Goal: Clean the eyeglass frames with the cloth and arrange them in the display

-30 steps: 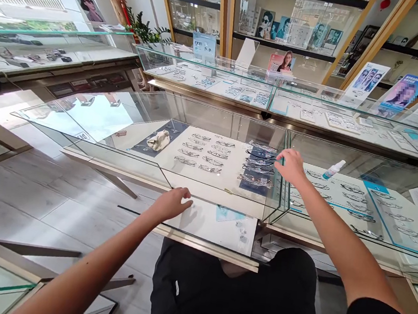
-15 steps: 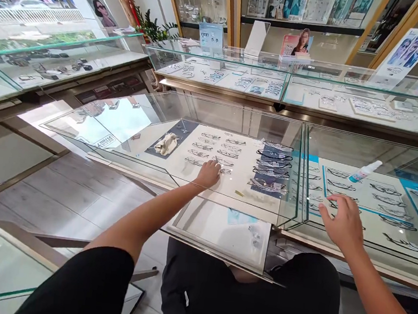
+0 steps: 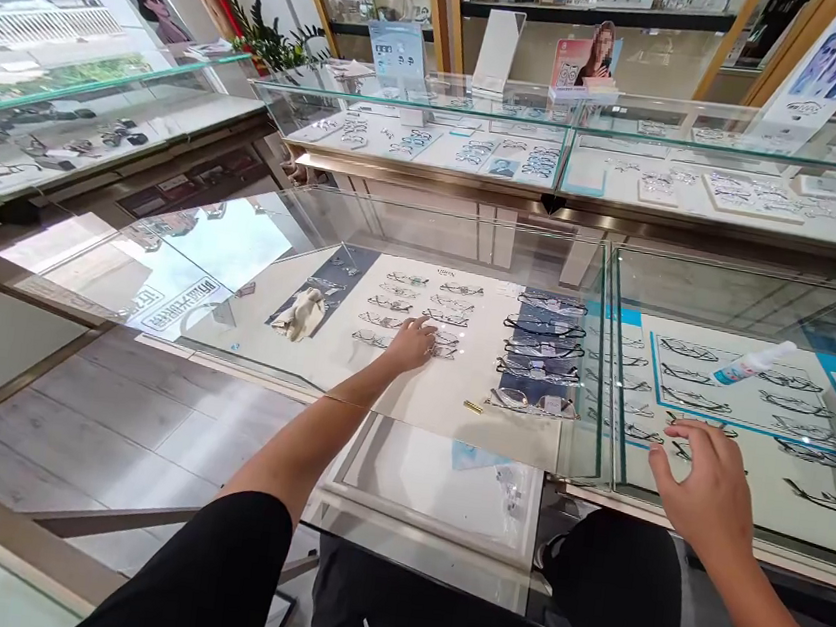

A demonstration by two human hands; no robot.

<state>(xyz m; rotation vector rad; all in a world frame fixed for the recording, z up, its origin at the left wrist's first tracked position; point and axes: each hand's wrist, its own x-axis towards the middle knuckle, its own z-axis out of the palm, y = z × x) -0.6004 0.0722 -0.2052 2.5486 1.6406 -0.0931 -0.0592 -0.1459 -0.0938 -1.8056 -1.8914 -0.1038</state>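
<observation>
"Which step is this?"
"Reaching, I'd judge — the left hand [image 3: 412, 345] is at the eyeglasses [image 3: 447, 340], centre of the frame, fingers bent; whether they grip, I can't tell."
"The right hand [image 3: 710, 483]?"
"Lower right, thumb spread from curved fingers, nothing visibly held."
"Next?"
"Probably calls for a light pinch — they look thin."

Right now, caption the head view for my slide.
Bare left hand at thin-rimmed eyeglasses; bare right hand, half open, by a clear glass display case.

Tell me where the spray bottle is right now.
The spray bottle is on the right side of the head view, on top of the right-hand glass display case, just beyond the right hand.
</observation>
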